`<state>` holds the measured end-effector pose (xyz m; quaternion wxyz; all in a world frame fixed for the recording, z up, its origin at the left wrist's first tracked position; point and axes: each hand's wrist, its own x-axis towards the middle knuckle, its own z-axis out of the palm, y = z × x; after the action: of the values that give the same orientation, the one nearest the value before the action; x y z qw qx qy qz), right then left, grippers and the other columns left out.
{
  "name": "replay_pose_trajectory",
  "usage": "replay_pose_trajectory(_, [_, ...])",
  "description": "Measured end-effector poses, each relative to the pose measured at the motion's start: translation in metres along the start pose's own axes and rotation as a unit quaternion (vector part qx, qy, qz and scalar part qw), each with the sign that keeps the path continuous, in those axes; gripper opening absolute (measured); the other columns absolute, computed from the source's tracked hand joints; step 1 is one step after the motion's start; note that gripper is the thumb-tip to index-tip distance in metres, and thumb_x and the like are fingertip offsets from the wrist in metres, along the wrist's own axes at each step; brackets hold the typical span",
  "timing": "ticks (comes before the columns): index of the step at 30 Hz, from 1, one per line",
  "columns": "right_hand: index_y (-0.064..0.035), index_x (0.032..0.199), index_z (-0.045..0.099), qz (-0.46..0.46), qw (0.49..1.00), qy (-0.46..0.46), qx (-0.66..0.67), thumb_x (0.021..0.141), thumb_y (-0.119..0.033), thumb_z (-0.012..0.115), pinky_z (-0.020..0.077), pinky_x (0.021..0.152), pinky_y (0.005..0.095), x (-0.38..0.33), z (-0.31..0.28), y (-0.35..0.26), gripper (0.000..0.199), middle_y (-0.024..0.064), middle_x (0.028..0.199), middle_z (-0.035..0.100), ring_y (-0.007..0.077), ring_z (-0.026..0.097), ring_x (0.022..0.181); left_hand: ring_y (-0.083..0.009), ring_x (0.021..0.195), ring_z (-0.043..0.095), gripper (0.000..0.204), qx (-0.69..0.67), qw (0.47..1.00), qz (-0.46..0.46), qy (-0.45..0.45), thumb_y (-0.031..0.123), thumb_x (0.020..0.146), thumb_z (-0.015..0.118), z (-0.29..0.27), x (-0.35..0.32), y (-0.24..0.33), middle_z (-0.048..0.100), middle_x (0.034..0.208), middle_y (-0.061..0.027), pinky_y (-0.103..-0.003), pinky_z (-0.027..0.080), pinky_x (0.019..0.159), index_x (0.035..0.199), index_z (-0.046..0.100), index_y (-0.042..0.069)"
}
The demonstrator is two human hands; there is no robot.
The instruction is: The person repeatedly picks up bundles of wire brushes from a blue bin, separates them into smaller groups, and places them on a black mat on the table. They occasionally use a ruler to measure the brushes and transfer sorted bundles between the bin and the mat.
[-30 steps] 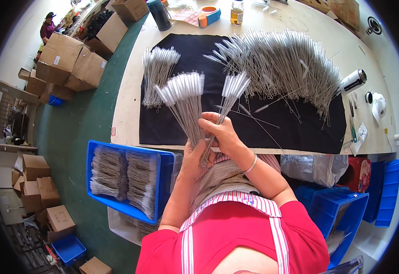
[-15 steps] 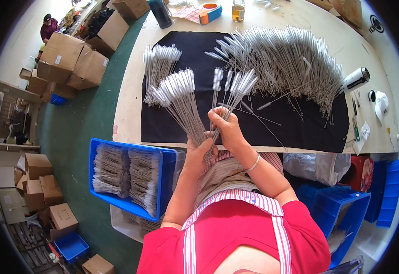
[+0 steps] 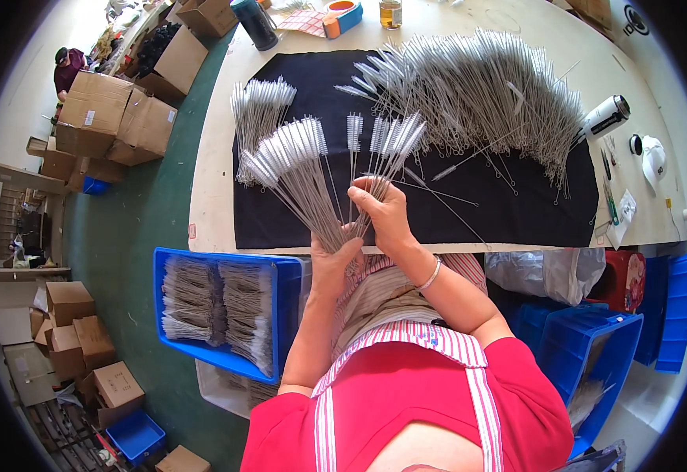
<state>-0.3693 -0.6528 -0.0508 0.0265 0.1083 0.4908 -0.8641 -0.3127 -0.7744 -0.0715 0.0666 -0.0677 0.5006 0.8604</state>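
My left hand (image 3: 330, 263) is closed around the wire ends of a fanned bundle of straw brushes (image 3: 290, 149), with thin metal stems and white bristle tips pointing away from me. Fingers of my right hand (image 3: 384, 216) pinch the stems of a smaller group of brushes (image 3: 397, 135), spread to the right of the main fan. A small cluster (image 3: 354, 131) stands between the two groups. The lower stems meet at my left hand, where its fingers partly hide them. Beyond the fan, a bunch of brushes (image 3: 258, 114) lies on the black cloth (image 3: 320, 75).
A large heap of brushes (image 3: 485, 94) covers the cloth's far right, with a few loose ones nearer. Blue bins (image 3: 280, 315) of brushes stand below the table's front edge. A dark flask (image 3: 254, 25), tape dispenser (image 3: 342, 20), white bottle (image 3: 607, 116) and cap (image 3: 653, 161) sit around the cloth.
The brush tips on the right have spread apart, with a small cluster now separated toward the main fan. My right fingers have shifted slightly on the stems. The whole view has moved a little.
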Motion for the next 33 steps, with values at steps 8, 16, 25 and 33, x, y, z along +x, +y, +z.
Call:
replay_pose_trajectory(8, [0.0005,0.126,0.037,-0.308,0.916,0.145,-0.210,0.079,-0.020,0.078,0.0430,0.083,0.0316,0.017,-0.024,-0.046,0.066,0.0077,0.112,0.050,0.0154,0.051,0.100,-0.0185,0.052,0.059,0.045,-0.044,0.999,-0.027,-0.014,-0.005,0.078,0.067,-0.018,-0.010,-0.008,0.063,0.103,-0.0243,-0.028,0.045,0.040,0.115,0.046,0.011])
replay_pose_trajectory(16, [0.0007,0.088,0.066,-0.318,0.830,0.008,-0.459,0.083,-0.017,0.067,0.0497,0.062,0.0378,-0.011,0.013,-0.093,0.018,0.0168,0.077,0.066,0.0322,0.064,0.068,-0.0185,0.056,0.060,0.044,0.064,0.998,0.004,0.012,-0.008,0.078,0.066,-0.020,-0.014,-0.013,0.064,0.101,-0.0217,-0.027,0.048,0.046,0.114,0.045,0.008])
replay_pose_trajectory(25, [0.0029,0.087,0.067,-0.183,0.899,0.014,-0.398,0.083,-0.011,0.067,0.0502,0.055,0.0288,0.006,0.011,-0.047,0.015,0.0139,0.067,0.067,0.0184,0.065,0.057,-0.0158,0.058,0.061,0.041,0.148,0.986,0.058,0.052,-0.009,0.079,0.065,-0.007,-0.013,-0.007,0.063,0.095,-0.0146,-0.028,0.052,0.050,0.112,0.044,0.002])
replay_pose_trajectory(33, [0.0012,0.080,0.063,-0.291,0.898,0.106,-0.313,0.082,-0.007,0.064,0.0449,0.049,0.0260,0.006,0.012,-0.049,0.008,0.0032,0.063,0.060,0.0088,0.052,0.050,-0.0170,0.056,0.061,0.039,0.094,0.995,0.025,0.036,-0.008,0.078,0.066,-0.004,-0.013,-0.007,0.064,0.093,-0.0150,-0.027,0.050,0.046,0.110,0.046,0.004])
